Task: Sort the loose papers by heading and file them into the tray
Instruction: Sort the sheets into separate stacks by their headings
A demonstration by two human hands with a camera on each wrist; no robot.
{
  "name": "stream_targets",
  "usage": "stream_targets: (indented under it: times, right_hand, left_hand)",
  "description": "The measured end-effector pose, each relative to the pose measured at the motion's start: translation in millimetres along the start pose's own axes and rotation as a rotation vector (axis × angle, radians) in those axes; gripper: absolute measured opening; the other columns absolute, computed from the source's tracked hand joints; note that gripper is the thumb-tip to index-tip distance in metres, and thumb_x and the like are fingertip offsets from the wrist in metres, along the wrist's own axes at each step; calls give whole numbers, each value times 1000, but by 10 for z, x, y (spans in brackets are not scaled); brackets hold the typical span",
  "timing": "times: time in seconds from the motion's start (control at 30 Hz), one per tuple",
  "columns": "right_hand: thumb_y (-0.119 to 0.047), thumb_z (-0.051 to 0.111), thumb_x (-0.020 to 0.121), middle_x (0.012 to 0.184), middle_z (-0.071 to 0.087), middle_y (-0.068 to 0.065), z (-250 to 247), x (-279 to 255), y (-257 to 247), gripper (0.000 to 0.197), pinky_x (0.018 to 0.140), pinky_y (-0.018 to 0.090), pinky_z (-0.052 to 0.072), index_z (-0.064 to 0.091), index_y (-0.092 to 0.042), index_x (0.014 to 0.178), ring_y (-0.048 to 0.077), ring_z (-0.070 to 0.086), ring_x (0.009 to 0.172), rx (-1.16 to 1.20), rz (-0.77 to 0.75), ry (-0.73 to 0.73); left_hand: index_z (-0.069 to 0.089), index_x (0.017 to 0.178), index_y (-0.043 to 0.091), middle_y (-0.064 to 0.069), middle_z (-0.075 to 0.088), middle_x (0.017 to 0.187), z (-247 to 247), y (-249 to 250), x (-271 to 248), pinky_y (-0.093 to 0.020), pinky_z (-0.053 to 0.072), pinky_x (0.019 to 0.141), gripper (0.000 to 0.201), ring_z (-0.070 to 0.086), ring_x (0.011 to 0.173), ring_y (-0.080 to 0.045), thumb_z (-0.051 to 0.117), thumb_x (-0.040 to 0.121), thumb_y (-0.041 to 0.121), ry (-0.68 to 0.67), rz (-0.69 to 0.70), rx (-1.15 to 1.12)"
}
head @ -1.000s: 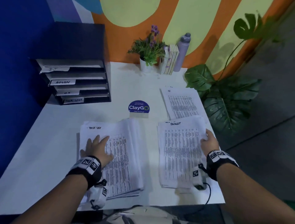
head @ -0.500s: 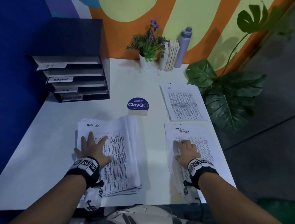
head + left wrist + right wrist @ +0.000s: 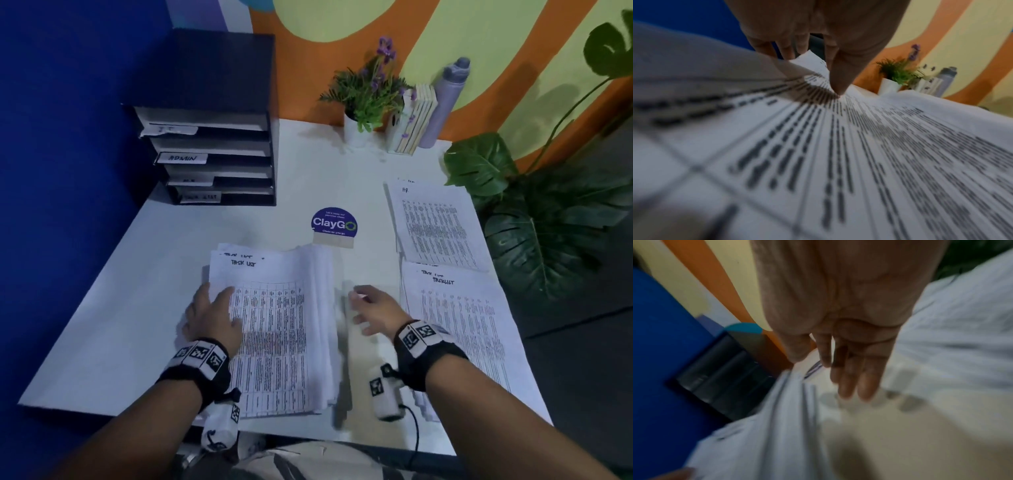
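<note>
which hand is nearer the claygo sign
Right. The right hand hovers over bare table just below the ClayGo sign; the left hand rests flat on the big paper stack, further left.

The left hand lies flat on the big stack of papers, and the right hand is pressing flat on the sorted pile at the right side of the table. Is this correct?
Partly. The left hand does lie flat on the big stack. The right hand, though, is not on the sorted pile; the head view shows it open over the bare table between the two.
</note>
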State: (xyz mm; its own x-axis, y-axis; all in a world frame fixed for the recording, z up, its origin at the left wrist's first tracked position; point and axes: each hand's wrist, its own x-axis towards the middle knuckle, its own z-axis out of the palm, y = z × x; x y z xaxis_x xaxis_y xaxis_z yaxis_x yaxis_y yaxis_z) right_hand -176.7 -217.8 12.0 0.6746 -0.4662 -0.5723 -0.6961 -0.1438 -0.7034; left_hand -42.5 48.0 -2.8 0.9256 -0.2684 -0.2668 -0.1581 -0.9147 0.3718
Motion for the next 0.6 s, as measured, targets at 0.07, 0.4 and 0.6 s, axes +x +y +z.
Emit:
stream_targets:
  times: [0.07, 0.4, 0.6]
  right_hand:
    - [-46, 53, 95, 129, 53, 8, 276, -69, -194, 69, 66, 32, 55, 26, -14, 150, 27, 60, 107, -52, 32, -191]
    - [-17, 46, 99, 136, 41, 21, 880, -1, -423, 55, 83, 30, 41, 21, -1, 145, 36, 53, 116, -538, -99, -112]
    - [-31, 50, 92, 125, 53, 17, 907, 50, -455, 52, 88, 34, 44, 38, -5, 136, 33, 55, 114, -429, -137, -124]
  left_hand:
    - [41, 143, 24, -7, 24, 152, -27, -62, 55, -40, 31, 111, 57, 36, 133, -31, 59, 90, 15, 2, -17, -112]
    - [52, 132, 19, -12, 56, 123, -79, -484, 278, -41, 52, 94, 51, 61, 103, -28, 59, 82, 25, -48, -86, -278]
    - [51, 136, 17, -6, 58, 125, -271, -380, 173, -32, 44, 95, 43, 58, 108, -24, 54, 93, 13, -81, -19, -362]
